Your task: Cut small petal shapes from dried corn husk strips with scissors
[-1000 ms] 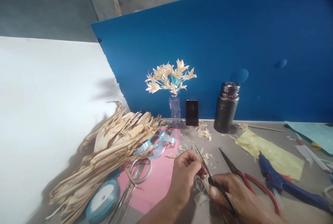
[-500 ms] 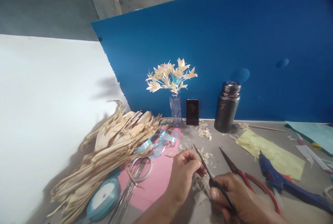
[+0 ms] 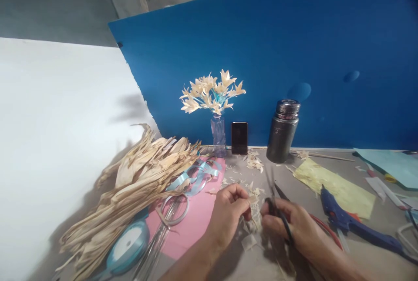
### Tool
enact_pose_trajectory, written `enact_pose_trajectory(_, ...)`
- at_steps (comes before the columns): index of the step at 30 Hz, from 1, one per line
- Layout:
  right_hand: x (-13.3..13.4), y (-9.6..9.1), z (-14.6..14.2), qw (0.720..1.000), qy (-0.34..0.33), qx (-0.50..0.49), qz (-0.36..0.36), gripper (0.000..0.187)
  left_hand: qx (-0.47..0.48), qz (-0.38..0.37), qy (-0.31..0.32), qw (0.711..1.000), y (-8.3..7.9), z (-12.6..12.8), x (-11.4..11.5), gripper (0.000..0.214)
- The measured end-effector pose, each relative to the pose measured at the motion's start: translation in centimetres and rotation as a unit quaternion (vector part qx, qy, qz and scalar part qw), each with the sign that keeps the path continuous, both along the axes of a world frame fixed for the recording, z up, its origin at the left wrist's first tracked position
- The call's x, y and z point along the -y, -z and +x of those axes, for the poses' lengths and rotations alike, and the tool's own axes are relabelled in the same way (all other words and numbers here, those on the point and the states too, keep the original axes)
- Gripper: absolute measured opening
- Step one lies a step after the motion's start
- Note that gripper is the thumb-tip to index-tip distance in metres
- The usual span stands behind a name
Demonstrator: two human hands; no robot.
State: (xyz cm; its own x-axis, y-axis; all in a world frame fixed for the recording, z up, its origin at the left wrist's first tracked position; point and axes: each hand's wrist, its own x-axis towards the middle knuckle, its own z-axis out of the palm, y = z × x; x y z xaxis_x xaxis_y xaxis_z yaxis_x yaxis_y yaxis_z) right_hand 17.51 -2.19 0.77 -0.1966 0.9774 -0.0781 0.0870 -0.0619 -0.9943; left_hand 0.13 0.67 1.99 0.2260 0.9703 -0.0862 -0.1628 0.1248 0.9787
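Note:
My left hand (image 3: pixel 228 213) is pinched on a small pale piece of corn husk (image 3: pixel 253 200), which shows just past the fingertips. Wrapped in my right hand (image 3: pixel 290 224) are black-handled scissors (image 3: pixel 270 181), their blades pointing up and away, smeared by motion. The blades stand a little right of the husk piece, apart from it. Under and between my hands lie husk scraps (image 3: pixel 256 192). Red-handled shears (image 3: pixel 326 229) lie partly hidden behind my right hand.
At left lie a bundle of dry husks (image 3: pixel 140 176), a blue ribbon roll (image 3: pixel 129 244) and thin wires (image 3: pixel 155 242) over pink paper (image 3: pixel 192 224). Husk flowers (image 3: pixel 209 91) in a clear bottle, a phone (image 3: pixel 239 138) and a dark flask (image 3: pixel 282 135) stand behind. A blue glue gun (image 3: pixel 355 229) lies right.
My right hand has drawn the scissors to the right, away from my left hand, and turned the blades more upright. My left hand keeps its pinch; the view has shifted slightly.

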Motion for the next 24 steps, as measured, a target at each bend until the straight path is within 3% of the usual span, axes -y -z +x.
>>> enact_pose_trajectory(3, -0.1, 0.2, 0.2, 0.998, 0.062, 0.008, 0.029, 0.028, -0.04, -0.005, 0.046, 0.998, 0.1, 0.2, 0.4, 0.011)
enact_pose_trajectory(6, 0.2, 0.1, 0.6, 0.998, 0.048, 0.024, 0.027, 0.023, -0.059, -0.004, 0.094, 0.994, 0.2, 0.3, 0.9, 0.009)
enact_pose_trajectory(11, 0.9, -0.7, 0.6, 0.998, -0.005, -0.066, -0.026, 0.028, 0.072, -0.074, 0.17, 0.98, 0.3, 0.2, 1.0, 0.011)
enact_pose_trajectory(15, 1.1, -1.2, 0.0, 0.987, -0.013, -0.153, -0.038, 0.031, 0.172, -0.108, 0.173, 0.964, 0.6, 0.4, 0.9, 0.015)
enact_pose_trajectory(24, 1.1, -1.7, -0.1, 0.994, 0.032, -0.101, -0.024, 0.04, 0.103, -0.062, 0.144, 0.982, 0.9, 0.6, 0.6, 0.034)
